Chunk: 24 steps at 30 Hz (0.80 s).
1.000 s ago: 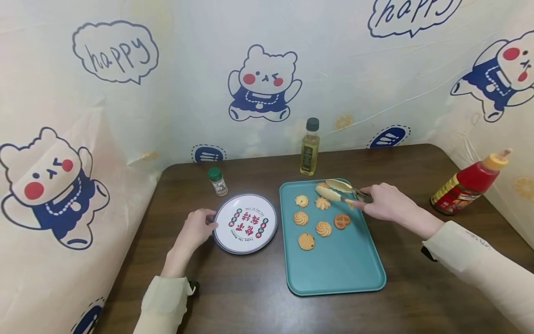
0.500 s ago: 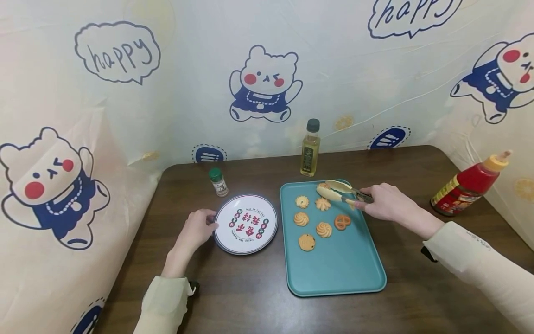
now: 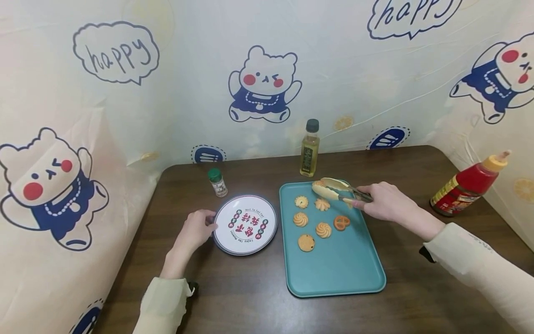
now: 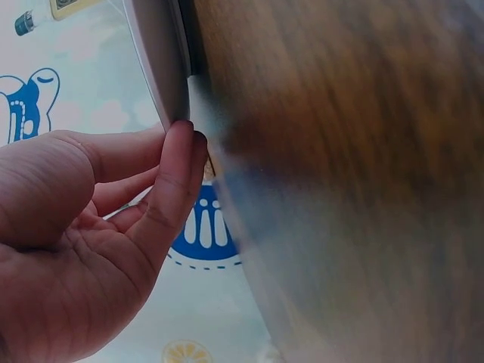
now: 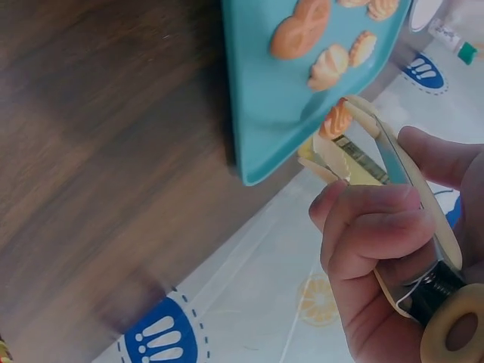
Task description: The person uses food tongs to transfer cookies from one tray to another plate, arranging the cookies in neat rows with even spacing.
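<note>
My left hand pinches the left rim of a round white plate with red and green lettering; the left wrist view shows thumb and fingertips on its edge. My right hand grips metal tongs with cream tips. A ridged cookie sits between these tips, over the far edge of a teal baking tray. Other cookies lie on the tray: several piped swirls, a pretzel shape and a round one with dark bits.
A small green-capped shaker stands behind the plate. An oil bottle stands behind the tray, near the tongs. At the right is a red sauce bottle with a yellow cap. A printed cloth hangs behind the dark wooden table.
The tong tips have shifted slightly left and toward the far edge of the tray, and the ridged cookie has moved with them. My left hand and the plate have stayed put.
</note>
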Each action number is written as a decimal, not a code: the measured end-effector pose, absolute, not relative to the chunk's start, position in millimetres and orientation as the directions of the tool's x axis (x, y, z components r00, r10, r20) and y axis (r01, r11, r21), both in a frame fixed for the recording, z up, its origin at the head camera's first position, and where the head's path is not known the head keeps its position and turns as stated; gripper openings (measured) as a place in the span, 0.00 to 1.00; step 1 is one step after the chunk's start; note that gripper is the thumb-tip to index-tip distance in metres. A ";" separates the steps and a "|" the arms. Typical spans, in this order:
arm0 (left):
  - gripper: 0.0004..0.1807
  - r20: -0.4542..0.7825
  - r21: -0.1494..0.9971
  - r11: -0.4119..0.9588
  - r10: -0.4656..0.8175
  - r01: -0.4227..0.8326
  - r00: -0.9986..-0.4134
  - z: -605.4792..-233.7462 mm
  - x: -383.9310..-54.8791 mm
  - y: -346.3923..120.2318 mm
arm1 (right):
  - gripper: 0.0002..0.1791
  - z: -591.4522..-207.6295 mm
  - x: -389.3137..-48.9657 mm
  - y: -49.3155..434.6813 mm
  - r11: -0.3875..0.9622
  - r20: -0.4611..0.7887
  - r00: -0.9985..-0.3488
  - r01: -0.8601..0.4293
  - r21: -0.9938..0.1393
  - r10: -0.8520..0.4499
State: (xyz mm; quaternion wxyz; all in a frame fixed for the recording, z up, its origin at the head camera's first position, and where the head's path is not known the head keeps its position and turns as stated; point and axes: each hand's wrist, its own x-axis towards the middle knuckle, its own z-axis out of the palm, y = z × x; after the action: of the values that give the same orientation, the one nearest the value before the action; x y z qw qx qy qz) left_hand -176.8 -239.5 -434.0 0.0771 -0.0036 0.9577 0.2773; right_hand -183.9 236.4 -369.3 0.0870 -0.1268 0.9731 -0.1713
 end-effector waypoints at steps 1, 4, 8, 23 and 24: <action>0.22 -0.148 0.531 0.846 0.037 -0.048 -0.988 -434.1 -176.8 -239.6 | 0.33 -368.2 -183.0 235.2 0.906 -0.125 -0.952 -0.220 -0.361 -0.281; 0.22 -0.147 0.531 0.846 0.036 -0.048 -0.988 -433.7 -176.2 -239.4 | 0.34 -365.2 -180.1 229.8 0.896 -0.117 -0.947 -0.236 -0.376 -0.299; 0.22 -0.148 0.531 0.846 0.034 -0.051 -0.988 -433.2 -175.5 -239.5 | 0.34 -361.3 -177.9 220.5 0.886 -0.122 -0.943 -0.242 -0.395 -0.311; 0.22 -0.208 0.596 0.800 0.069 -0.071 -0.976 -432.2 -179.0 -243.0 | 0.31 -358.2 -178.7 178.8 0.830 -0.081 -0.909 -0.333 -0.447 -0.409; 0.22 -0.210 0.598 0.798 0.072 -0.071 -0.975 -431.9 -179.4 -242.8 | 0.31 -358.2 -179.0 175.8 0.822 -0.076 -0.906 -0.340 -0.458 -0.417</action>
State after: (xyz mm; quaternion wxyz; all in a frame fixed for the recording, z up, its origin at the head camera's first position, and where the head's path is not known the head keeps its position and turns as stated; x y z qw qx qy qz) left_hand -179.4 -242.8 -431.9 0.1118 0.0003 0.9416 0.3176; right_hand -179.0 175.8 -358.2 0.0864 -0.1991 0.9504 -0.2226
